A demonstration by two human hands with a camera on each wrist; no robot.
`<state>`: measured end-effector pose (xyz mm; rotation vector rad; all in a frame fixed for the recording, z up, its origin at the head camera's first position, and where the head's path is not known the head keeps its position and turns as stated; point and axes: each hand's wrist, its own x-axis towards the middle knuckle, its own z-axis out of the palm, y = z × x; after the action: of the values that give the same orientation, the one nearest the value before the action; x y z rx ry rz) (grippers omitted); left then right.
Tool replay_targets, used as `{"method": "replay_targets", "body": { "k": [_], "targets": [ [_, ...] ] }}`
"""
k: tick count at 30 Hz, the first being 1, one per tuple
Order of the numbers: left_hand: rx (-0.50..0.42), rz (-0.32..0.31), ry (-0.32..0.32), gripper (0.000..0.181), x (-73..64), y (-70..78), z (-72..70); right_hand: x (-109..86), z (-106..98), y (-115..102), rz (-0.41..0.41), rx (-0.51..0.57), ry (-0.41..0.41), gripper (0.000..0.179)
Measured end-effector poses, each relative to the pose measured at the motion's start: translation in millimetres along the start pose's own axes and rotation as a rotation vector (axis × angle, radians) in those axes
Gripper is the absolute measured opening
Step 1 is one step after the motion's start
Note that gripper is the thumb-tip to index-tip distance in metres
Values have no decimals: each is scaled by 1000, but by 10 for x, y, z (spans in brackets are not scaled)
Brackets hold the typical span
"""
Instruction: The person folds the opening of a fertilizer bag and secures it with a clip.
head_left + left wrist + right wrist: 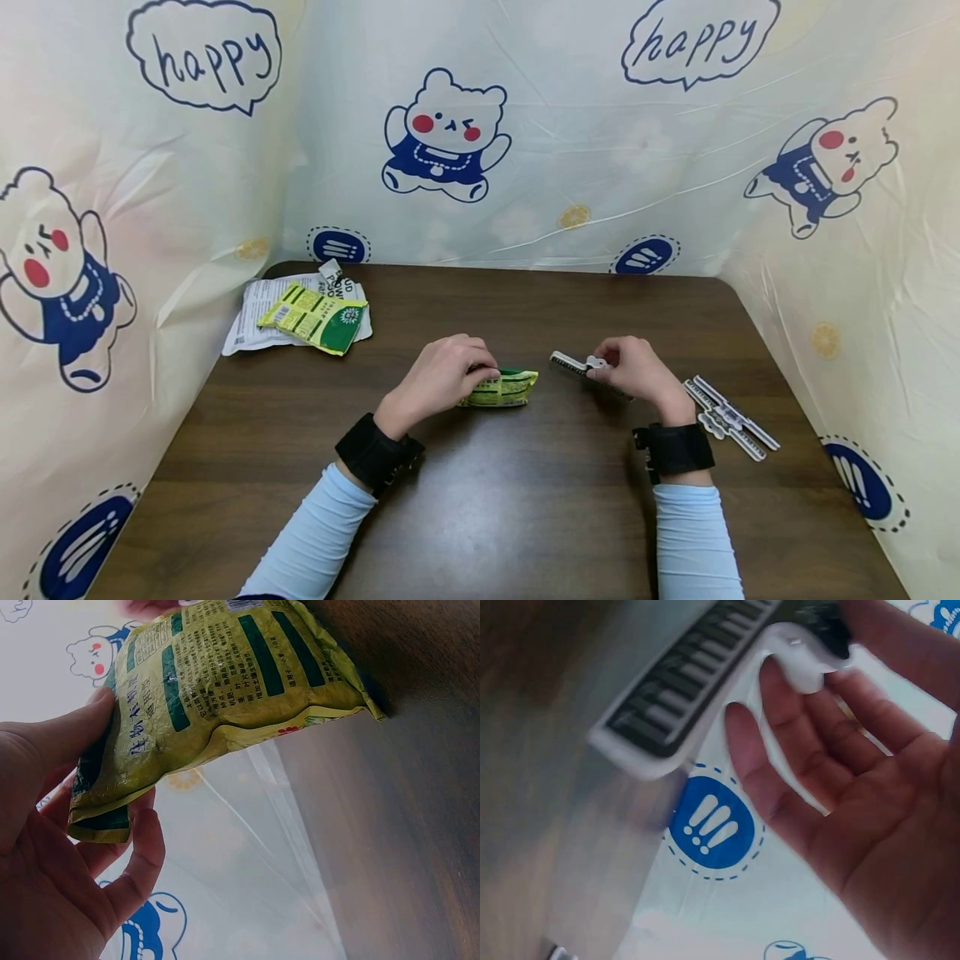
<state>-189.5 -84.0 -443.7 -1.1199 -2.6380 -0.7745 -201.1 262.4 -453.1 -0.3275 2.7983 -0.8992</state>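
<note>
Starting at the green packet (510,390) near mid-table, we see the left hand (442,371) pinching one end; towards three o'clock, apart, the right hand (637,367) pinches a clip (570,362). We judge that clip unapplied as yet (spare clips (731,417) lie farther out, while bags (318,321) rest at ten).
</note>
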Motion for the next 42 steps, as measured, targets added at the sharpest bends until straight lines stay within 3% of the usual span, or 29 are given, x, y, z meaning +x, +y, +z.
{"method": "replay_targets", "body": {
  "k": [10, 21, 33, 42],
  "targets": [
    [2, 0, 0, 6, 9, 11, -4, -107, -119, -211, -126, 138, 111, 16],
    [0, -1, 2, 6, 17, 4, 0, -185, -141, -375, -286, 177, 111, 16],
    [0, -3, 1, 6, 8, 11, 2, -147, -53, -436, -323, 196, 73, 15],
    [4, 6, 9, 6, 7, 5, -4, -126, 15, -517, -308, 212, 74, 16]
  ]
}}
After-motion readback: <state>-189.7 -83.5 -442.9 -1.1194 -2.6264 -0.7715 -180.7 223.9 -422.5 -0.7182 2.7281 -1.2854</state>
